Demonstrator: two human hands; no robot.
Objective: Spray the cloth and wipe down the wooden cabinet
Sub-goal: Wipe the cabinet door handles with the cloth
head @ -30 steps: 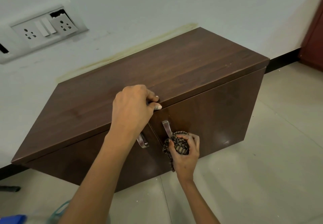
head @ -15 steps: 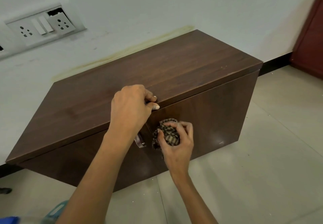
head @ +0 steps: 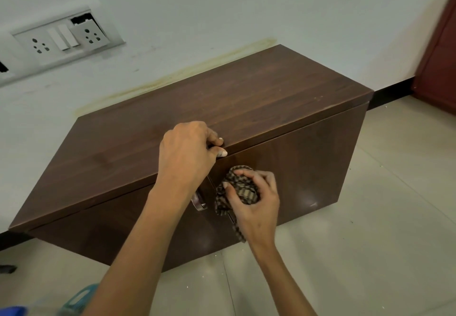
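Dark wooden cabinet (head: 246, 98): top edge gripped by left hand (head: 185, 153). Checked brown cloth (head: 243, 188): clutched in right hand (head: 257, 207); dangling tail may be snagged on curved metal handle (head: 198, 202).

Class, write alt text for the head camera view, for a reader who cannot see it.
A person's right hand presses a bunched checked cloth against the front of a dark wooden cabinet, while the left hand grips its top edge.
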